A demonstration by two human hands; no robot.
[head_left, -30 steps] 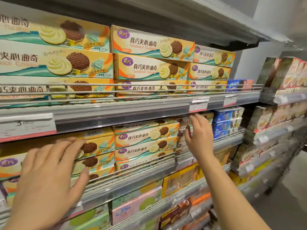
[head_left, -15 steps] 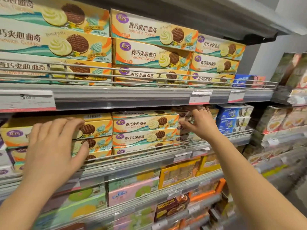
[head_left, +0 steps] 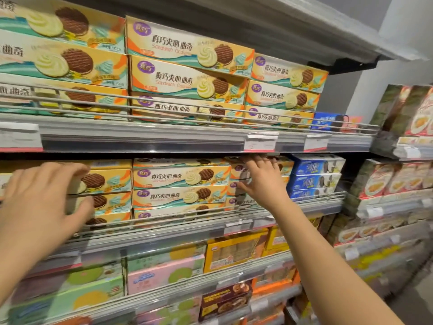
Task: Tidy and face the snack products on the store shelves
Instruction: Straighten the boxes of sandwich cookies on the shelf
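While both hands work the second shelf, the step in hand looks like squaring up the stacks of flat yellow cardboard sandwich-cookie boxes. The left hand (head_left: pixel 44 202) lies spread, fingers nearly straight, against the fronts of the left stack of cookie boxes (head_left: pixel 106 181), holding nothing. The right hand (head_left: pixel 263 181) reaches over the right stack of cookie boxes (head_left: pixel 236 184), fingers hooked on its upper box and thumb lower against the fronts; whether it truly grips is hard to tell. Between the hands stands the middle stack (head_left: pixel 180 181), three fronts plus a top face showing. Just right of the right hand sit three blue cardboard cookie boxes (head_left: pixel 314 179). Above the hands, three more yellow stacks show three boxes each. Next, I judge, the right stack needs drawing forward until flush with the wire shelf rail (head_left: pixel 187 219).
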